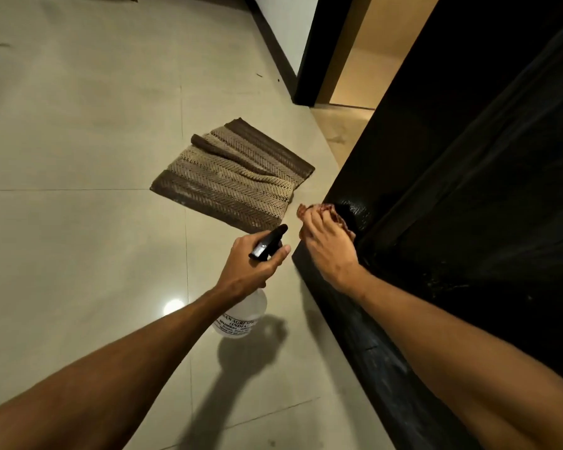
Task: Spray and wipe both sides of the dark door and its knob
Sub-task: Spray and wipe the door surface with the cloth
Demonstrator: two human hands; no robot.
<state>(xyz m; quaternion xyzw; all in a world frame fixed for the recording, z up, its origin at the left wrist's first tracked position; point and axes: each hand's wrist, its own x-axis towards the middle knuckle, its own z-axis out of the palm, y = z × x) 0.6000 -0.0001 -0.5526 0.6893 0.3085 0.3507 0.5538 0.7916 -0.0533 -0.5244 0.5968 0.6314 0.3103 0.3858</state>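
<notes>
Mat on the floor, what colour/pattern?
The mat has dark brown and beige stripes in a herringbone weave; head view.

Most of the cloth [333, 213] is hidden under the right hand [329, 251], only a crumpled reddish edge shows, w/ some motion blur there. The spray bottle [244, 315] neck & trigger are covered by the left hand [254, 264]. Its label [238, 324] is partly behind the wrist, small print too tiny to read. The door [468, 157] runs off top & right edges; both forearms run off the bottom.
</notes>
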